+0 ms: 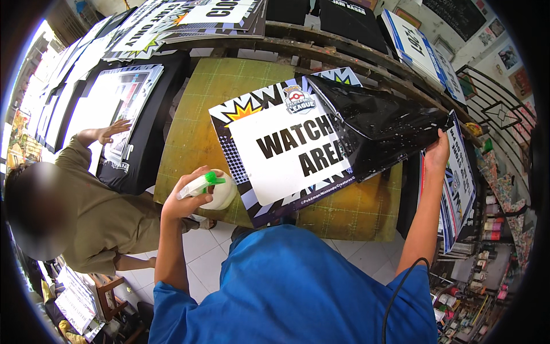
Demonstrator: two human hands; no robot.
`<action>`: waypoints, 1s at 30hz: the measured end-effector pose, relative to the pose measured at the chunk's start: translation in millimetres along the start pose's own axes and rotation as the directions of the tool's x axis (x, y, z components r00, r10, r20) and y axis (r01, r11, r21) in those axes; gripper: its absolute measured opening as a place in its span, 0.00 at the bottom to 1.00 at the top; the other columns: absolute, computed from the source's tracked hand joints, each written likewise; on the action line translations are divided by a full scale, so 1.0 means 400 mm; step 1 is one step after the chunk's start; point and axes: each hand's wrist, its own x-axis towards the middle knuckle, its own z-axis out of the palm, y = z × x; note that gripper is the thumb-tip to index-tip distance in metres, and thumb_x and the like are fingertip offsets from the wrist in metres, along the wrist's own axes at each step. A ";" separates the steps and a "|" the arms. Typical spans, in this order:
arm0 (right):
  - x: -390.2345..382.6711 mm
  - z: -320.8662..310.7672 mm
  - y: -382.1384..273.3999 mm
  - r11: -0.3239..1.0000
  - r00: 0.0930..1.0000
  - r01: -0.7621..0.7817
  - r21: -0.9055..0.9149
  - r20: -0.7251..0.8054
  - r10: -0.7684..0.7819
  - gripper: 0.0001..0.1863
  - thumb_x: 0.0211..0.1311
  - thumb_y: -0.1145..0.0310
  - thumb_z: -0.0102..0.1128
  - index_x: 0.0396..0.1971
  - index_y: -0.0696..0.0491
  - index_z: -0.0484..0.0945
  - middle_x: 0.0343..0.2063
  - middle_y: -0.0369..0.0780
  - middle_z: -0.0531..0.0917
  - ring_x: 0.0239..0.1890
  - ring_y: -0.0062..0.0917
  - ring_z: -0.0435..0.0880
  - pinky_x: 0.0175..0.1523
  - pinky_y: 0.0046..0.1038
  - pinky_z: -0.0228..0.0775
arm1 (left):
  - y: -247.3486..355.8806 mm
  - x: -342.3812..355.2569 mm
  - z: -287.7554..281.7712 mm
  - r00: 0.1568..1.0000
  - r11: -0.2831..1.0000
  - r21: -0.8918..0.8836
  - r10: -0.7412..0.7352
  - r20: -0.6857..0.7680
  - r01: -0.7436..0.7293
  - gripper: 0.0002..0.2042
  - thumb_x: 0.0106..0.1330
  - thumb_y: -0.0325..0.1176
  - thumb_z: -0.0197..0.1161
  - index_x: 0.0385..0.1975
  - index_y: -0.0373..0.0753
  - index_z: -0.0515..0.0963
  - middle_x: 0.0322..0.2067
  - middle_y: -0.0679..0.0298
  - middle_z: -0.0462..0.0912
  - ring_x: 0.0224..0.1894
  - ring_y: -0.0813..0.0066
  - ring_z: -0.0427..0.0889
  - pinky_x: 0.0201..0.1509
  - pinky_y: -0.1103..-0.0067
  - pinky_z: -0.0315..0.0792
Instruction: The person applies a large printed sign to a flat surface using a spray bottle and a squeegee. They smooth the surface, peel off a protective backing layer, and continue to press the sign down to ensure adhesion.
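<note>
The left hand [192, 192] is wrapped round a spray bottle [226, 194] while the right hand [437, 151] pinches a corner of the black sheet [381, 117] partly covering the sign [275, 178] on the tabletop [192, 117], and its speckled, possibly wet surface could make it slip and crease.

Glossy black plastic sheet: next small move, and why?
Probably ease the glossy black plastic sheet farther right with the right hand, which holds its edge: it covers the right part of the rectangular, white-panelled printed board, and the left hand holds the white, green-nozzled spray bottle.
</note>
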 end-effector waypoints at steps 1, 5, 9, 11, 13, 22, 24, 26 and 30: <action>0.001 0.003 0.000 1.000 1.000 0.007 -0.013 0.008 -0.006 0.05 0.66 0.70 0.53 0.37 0.53 0.75 0.42 0.37 0.81 0.48 0.26 0.79 0.57 0.31 0.68 | -0.001 0.002 -0.012 0.999 0.997 0.074 0.033 0.029 -0.035 0.24 0.47 0.23 0.66 0.49 0.34 0.79 0.42 0.58 0.84 0.53 0.65 0.79 0.70 0.69 0.58; -0.002 0.003 -0.010 0.999 1.000 0.008 -0.036 -0.006 -0.008 0.04 0.66 0.70 0.53 0.35 0.52 0.75 0.41 0.36 0.81 0.47 0.24 0.79 0.56 0.29 0.69 | 0.062 0.044 0.008 0.994 0.999 -0.031 0.011 0.110 -0.008 0.22 0.50 0.19 0.62 0.50 0.33 0.78 0.47 0.56 0.83 0.58 0.62 0.75 0.68 0.70 0.62; -0.007 0.010 -0.012 0.999 1.000 0.003 -0.037 -0.006 -0.003 0.04 0.66 0.71 0.52 0.34 0.52 0.76 0.40 0.35 0.82 0.46 0.24 0.79 0.55 0.29 0.69 | 0.077 0.069 0.040 0.992 0.992 -0.009 -0.122 -0.029 0.122 0.18 0.56 0.19 0.59 0.49 0.32 0.78 0.46 0.58 0.83 0.51 0.67 0.79 0.60 0.74 0.69; -0.008 0.005 -0.014 0.999 1.000 0.011 -0.042 0.000 -0.011 0.04 0.66 0.71 0.52 0.36 0.52 0.76 0.41 0.35 0.82 0.47 0.24 0.79 0.55 0.29 0.69 | 0.056 0.092 0.054 0.960 0.969 0.047 -0.234 -0.153 0.243 0.16 0.60 0.20 0.59 0.49 0.32 0.77 0.45 0.59 0.83 0.47 0.71 0.81 0.57 0.76 0.72; -0.007 0.004 -0.014 0.999 1.000 0.017 -0.048 0.005 -0.017 0.05 0.66 0.71 0.52 0.37 0.53 0.76 0.42 0.36 0.82 0.47 0.24 0.79 0.56 0.29 0.69 | 0.080 0.153 0.076 0.964 0.970 0.017 -0.239 -0.114 0.242 0.16 0.62 0.23 0.59 0.51 0.32 0.76 0.43 0.60 0.83 0.43 0.73 0.81 0.54 0.77 0.73; 0.004 -0.010 -0.023 0.997 0.999 0.043 -0.071 0.035 -0.040 0.07 0.65 0.72 0.52 0.41 0.54 0.76 0.43 0.35 0.80 0.48 0.23 0.78 0.57 0.27 0.67 | -0.054 0.401 0.117 0.922 0.835 0.397 -0.305 -0.239 0.379 0.25 0.58 0.43 0.65 0.52 0.33 0.76 0.44 0.52 0.81 0.46 0.62 0.81 0.52 0.71 0.73; -0.011 0.012 -0.028 0.995 0.998 0.054 -0.089 0.041 -0.050 0.06 0.66 0.72 0.52 0.40 0.54 0.76 0.42 0.34 0.80 0.47 0.21 0.78 0.56 0.26 0.67 | -0.062 0.425 0.117 0.921 0.830 0.400 -0.347 -0.175 0.388 0.28 0.57 0.46 0.65 0.54 0.33 0.74 0.47 0.47 0.81 0.49 0.56 0.81 0.53 0.69 0.74; -0.030 0.038 -0.037 0.989 0.997 0.078 -0.124 0.037 -0.074 0.04 0.68 0.71 0.52 0.36 0.52 0.76 0.41 0.33 0.80 0.47 0.19 0.78 0.55 0.24 0.69 | -0.056 0.440 0.123 0.909 0.812 0.408 -0.380 -0.173 0.417 0.27 0.58 0.45 0.65 0.54 0.33 0.75 0.47 0.47 0.81 0.49 0.56 0.81 0.52 0.69 0.74; -0.031 0.032 -0.044 0.984 0.995 0.096 -0.151 0.041 -0.090 0.04 0.68 0.71 0.53 0.38 0.53 0.76 0.42 0.33 0.80 0.47 0.18 0.78 0.55 0.23 0.68 | -0.028 0.447 0.138 0.889 0.799 0.390 -0.418 -0.189 0.458 0.28 0.58 0.46 0.65 0.53 0.31 0.75 0.46 0.46 0.81 0.47 0.57 0.82 0.51 0.70 0.74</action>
